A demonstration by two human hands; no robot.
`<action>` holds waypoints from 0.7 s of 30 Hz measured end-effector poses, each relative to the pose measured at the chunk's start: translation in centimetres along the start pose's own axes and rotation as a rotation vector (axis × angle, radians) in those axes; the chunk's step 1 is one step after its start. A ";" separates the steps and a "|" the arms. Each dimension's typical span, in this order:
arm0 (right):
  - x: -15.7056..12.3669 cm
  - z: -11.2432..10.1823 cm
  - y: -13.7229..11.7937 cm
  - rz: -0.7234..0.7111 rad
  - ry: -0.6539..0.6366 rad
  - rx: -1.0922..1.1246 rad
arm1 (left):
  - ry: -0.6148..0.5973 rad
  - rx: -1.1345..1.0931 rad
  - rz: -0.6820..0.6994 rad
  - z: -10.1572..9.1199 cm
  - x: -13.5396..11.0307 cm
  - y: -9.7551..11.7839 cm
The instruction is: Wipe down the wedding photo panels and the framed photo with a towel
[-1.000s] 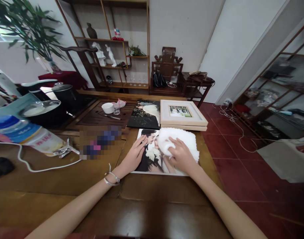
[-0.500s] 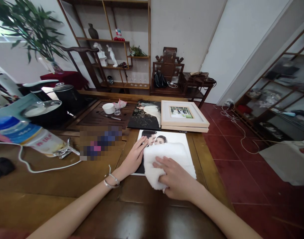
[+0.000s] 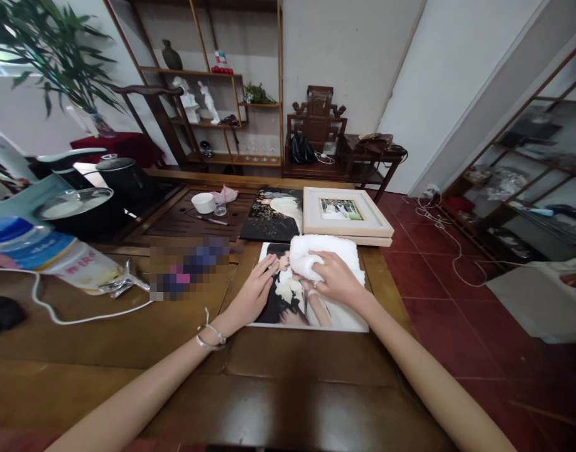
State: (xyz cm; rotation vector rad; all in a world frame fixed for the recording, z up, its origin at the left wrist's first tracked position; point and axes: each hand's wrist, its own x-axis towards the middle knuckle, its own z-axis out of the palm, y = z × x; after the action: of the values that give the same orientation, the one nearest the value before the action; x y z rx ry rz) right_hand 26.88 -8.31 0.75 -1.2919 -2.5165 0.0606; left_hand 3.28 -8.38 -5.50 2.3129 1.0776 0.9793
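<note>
A wedding photo panel (image 3: 288,307) lies flat on the wooden table, showing a couple, one in a dark suit and one in white. My left hand (image 3: 256,290) rests on the panel's left side with its fingers stretched out flat. Bunched in the fingers of my right hand (image 3: 337,279) is a white towel (image 3: 306,257), pressed on the upper right part of the photo. The towel covers one of the pictured heads and the panel's upper right area.
Beyond the panel lie a dark photo panel (image 3: 269,216) and stacked light wooden frames (image 3: 311,227). A white bowl (image 3: 203,203) stands on the tea tray (image 3: 174,223). Pots (image 3: 75,210), a large plastic bag with a blue top (image 3: 56,254) and a white cable (image 3: 80,322) occupy the left.
My right hand has moved the towel up and away from me across the photo, uncovering its lower part. My left hand stays in nearly the same place.
</note>
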 end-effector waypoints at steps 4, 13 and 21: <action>0.0 -0.1 -1.1 0.038 -0.061 -0.015 | 0.016 -0.004 -0.020 0.0 0.0 0.0; -4.0 -3.5 -7.7 -0.146 -0.316 0.115 | 0.013 -0.006 -0.036 -0.1 0.0 0.1; -3.0 -2.4 -2.8 0.024 -0.145 0.072 | 0.025 -0.029 -0.027 0.1 0.0 -0.3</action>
State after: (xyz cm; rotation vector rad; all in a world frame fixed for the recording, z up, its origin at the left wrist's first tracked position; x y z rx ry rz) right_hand 27.00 -12.62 2.81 -1.3333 -2.5923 0.2560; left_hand 3.23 -8.23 -5.74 2.2630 1.0948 1.0094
